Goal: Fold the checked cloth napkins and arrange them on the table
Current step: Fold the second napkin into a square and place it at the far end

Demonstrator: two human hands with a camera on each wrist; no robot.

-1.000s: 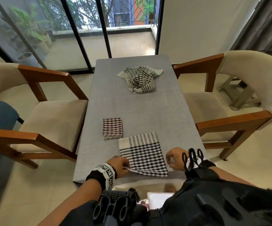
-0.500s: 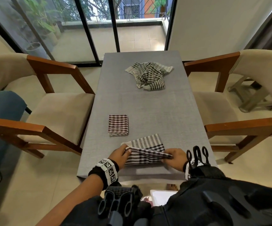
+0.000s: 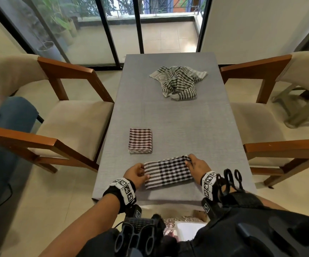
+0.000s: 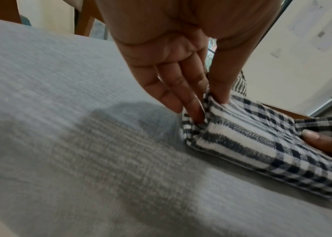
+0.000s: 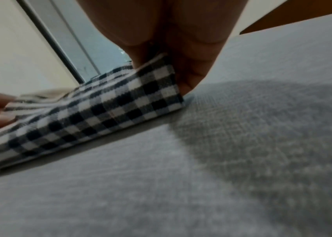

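Observation:
A black-and-white checked napkin (image 3: pixel 167 172) lies folded into a strip near the front edge of the grey table (image 3: pixel 177 117). My left hand (image 3: pixel 137 173) pinches its left far corner between thumb and fingers (image 4: pixel 193 110). My right hand (image 3: pixel 194 165) pinches the right far corner (image 5: pixel 161 75). The napkin (image 4: pixel 262 144) rests flat on the table between both hands, and its checks (image 5: pixel 100 110) fill the right wrist view. A folded brown checked napkin (image 3: pixel 140 140) lies just beyond, to the left. A crumpled striped napkin (image 3: pixel 178 81) sits at the far end.
Wooden armchairs with cream cushions stand on the left (image 3: pixel 66 112) and on the right (image 3: pixel 270 115) of the table. A glass door (image 3: pixel 131 25) to a balcony is behind the far end. Bare grey table surface lies between the napkins.
Both hands lifted the napkin's near edge and carried it away from me over the far edge, so the square became a half-width strip. The hands now sit at the far corners.

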